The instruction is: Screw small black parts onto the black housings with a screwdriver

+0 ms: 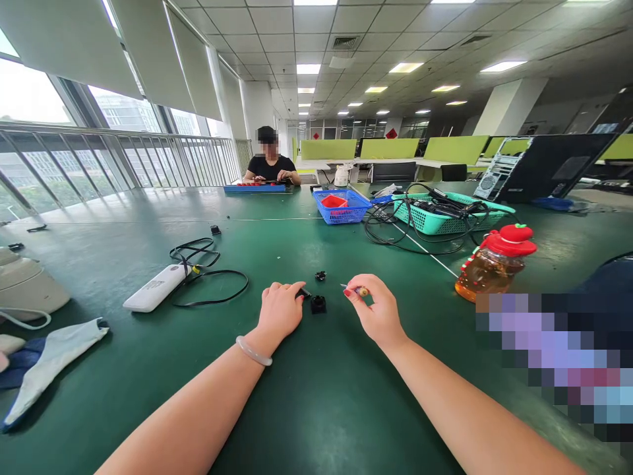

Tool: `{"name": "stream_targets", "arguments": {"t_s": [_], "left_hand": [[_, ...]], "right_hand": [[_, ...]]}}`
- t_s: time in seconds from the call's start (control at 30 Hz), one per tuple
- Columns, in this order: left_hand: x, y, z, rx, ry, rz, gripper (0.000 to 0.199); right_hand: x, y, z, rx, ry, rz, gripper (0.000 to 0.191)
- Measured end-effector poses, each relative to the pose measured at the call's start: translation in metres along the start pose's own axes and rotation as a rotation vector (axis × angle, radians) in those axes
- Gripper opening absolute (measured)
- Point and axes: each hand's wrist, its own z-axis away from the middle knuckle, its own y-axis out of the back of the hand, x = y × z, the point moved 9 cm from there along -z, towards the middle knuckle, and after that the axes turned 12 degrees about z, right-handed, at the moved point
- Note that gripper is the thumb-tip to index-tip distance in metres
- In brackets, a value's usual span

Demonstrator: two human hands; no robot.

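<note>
On the green table, my left hand [281, 307] has its thumb and fingers around a small black part [305, 292], mostly hidden by the fingers. Just right of that hand sits a black square part [318, 304], with a small round black piece [320, 276] lying beyond it. My right hand [376, 309] pinches a small screwdriver [362, 291] with a yellowish handle, its thin metal tip pointing left toward the black parts. The tip touches none of them.
A white power bank [157, 287] with a black cable lies left. Blue basket [345, 208], teal basket [431, 221] with cables and red-capped bottle [492, 264] stand right of centre. A cloth [59, 359] lies far left. A person [271, 161] sits across the table.
</note>
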Motion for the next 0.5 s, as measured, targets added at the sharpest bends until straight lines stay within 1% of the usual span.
{"name": "stream_targets", "arguments": {"t_s": [0.13,0.23,0.3,0.33,0.4,0.43,0.5], "left_hand": [[0.001,0.000,0.001,0.002,-0.004,-0.018,0.036],[0.003,0.002,0.001,0.035,-0.003,0.032,0.033],[0.010,0.000,0.001,0.028,-0.072,0.105,0.032],[0.016,-0.003,0.002,0.001,-0.127,0.144,0.034],[0.028,-0.012,0.005,-0.090,-0.229,0.196,0.042],[0.033,-0.017,0.007,-0.141,-0.260,0.206,0.046],[0.037,-0.025,0.010,-0.212,-0.279,0.204,0.044]], "right_hand": [[0.010,-0.004,0.001,0.000,-0.051,0.052,0.013],[0.018,-0.007,0.002,0.014,-0.102,0.071,0.012],[0.022,-0.012,0.003,-0.007,-0.117,0.061,0.011],[0.025,-0.015,0.003,-0.027,-0.124,0.059,0.012],[0.031,-0.022,0.004,-0.071,-0.148,0.060,0.014],[0.036,-0.026,0.004,-0.094,-0.169,0.064,0.015],[0.046,-0.032,0.005,-0.136,-0.227,0.075,0.017]]}}
